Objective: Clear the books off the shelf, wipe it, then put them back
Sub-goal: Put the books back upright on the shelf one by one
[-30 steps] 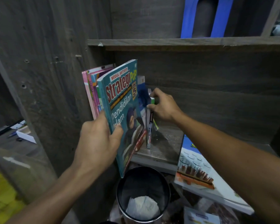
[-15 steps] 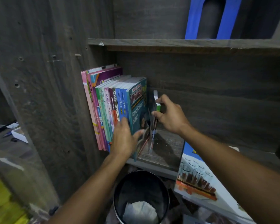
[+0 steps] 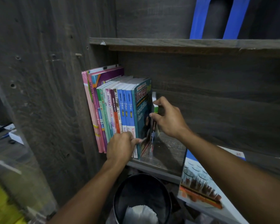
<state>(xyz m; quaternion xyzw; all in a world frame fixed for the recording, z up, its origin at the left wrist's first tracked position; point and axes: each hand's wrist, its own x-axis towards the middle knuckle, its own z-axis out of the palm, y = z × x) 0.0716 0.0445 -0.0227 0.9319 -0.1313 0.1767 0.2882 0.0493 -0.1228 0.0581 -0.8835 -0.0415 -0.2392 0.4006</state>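
My right hand (image 3: 168,119) pinches a thin booklet (image 3: 155,108) upright between thumb and curled fingers. Just left of them, my left hand (image 3: 120,147) grips the teal book (image 3: 143,110) low on its spine, fingers bunched. Further left the other books (image 3: 113,110) stand on the shelf (image 3: 160,166); a black bin (image 3: 142,189) sits below.

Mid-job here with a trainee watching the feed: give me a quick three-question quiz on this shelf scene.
1. True or false: the left hand is holding a cloth.
2. What stands below the shelf? A) black bin B) chair C) ladder
3. Fill in: the right hand pinches thin books to the ___ of the teal book.
Key: 1 false, it is at the teal book's lower edge; 2 A; 3 right.
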